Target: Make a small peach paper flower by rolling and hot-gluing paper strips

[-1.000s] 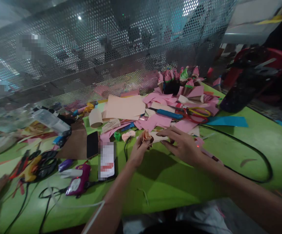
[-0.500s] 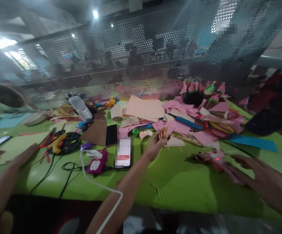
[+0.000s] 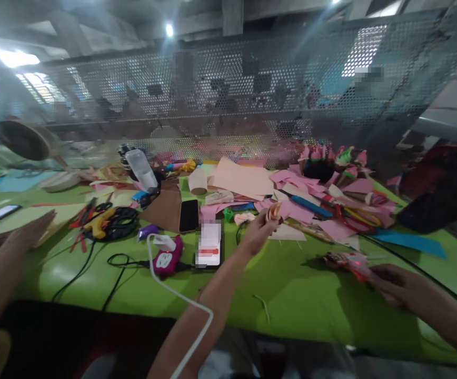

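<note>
Near the middle of the green table [image 3: 291, 300], my left hand [image 3: 257, 232] is closed around a small rolled peach paper piece [image 3: 273, 212], which shows above the fingers. My right hand [image 3: 396, 284], at the right, is wrapped round the handle of a pink glue gun [image 3: 360, 266]. A small red light glows on the gun's body, and its nozzle end points left, above the table. Between my left hand and the purple power adapter [image 3: 168, 256] lies a phone with a lit screen [image 3: 208, 243]. A bit of white string [image 3: 262, 306] lies below.
A co-worker's hands [image 3: 27, 231] rest on pale paper at the left. Scissors and tape [image 3: 113, 223] lie nearby. Pink paper scraps [image 3: 295, 184], a blue cutter [image 3: 311, 206] and red scissors [image 3: 345, 221] lie at the back. A white cable [image 3: 185, 297] crosses my left forearm.
My right hand's fingers have closed round the glue gun's handle; before, they were spread. My left hand still has the peach piece. The whole view has shifted slightly.
</note>
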Demonstrator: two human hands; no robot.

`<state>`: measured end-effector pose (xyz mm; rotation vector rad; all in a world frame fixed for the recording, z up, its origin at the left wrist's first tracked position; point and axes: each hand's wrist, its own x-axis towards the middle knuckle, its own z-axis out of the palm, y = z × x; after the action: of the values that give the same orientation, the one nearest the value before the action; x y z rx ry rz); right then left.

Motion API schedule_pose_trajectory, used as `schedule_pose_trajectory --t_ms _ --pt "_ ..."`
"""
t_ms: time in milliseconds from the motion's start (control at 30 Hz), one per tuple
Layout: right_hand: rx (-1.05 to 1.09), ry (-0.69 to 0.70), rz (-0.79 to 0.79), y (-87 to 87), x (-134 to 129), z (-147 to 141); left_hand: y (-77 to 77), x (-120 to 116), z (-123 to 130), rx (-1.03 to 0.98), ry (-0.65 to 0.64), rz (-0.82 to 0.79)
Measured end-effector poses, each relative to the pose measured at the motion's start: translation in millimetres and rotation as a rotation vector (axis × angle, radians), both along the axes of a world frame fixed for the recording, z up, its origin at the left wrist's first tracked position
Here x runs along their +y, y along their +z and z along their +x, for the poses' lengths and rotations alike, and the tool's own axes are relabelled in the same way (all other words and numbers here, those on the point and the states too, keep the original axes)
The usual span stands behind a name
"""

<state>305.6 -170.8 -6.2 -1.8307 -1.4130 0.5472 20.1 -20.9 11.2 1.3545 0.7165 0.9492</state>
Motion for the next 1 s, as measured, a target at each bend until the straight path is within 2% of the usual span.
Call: schedule_pose_trajectory --t_ms 67,100,200,300,367,400,467,567,633,767,1000 --pt "0.170 -0.002 -0.180 8.6 -3 -1 -1.2 1 0 -0.007 -0.009 -0.001" --pt "0.242 -0.021 -0.202 12.8 -4 -2 -1.5 2 -1 -0.006 -0.014 -0.001" --pt "0.460 -0.151 -0.119 21.6 -6 -6 -1.3 2 -1 0.001 -0.022 -0.002" --pt "0.666 -0.261 -0.059 22.1 -3 -12 -0.3 2 -1 -0.007 -0.028 -0.022" --pt "0.746 -0.218 -0.053 20.7 2 -18 0.2 2 -1 -0.014 -0.025 -0.029" --pt "0.767 -0.151 -0.065 20.8 5 -21 0.3 2 -1 -0.016 -0.020 -0.028" --pt "0.762 -0.011 -0.089 23.6 12 -29 0.3 4 0 -0.014 -0.006 -0.028" --pt "0.740 0.079 0.023 34.3 21 -44 0.3 6 -1 -0.011 0.007 -0.044" --pt "0.709 0.099 0.084 43.2 26 -53 0.8 7 -3 -0.004 0.001 -0.043" --pt "0.596 0.167 0.063 57.0 35 -64 2.2 7 -5 0.015 -0.012 0.002" --pt "0.361 0.232 0.034 68.4 48 -76 -5.3 10 -6 0.014 -0.016 0.009"
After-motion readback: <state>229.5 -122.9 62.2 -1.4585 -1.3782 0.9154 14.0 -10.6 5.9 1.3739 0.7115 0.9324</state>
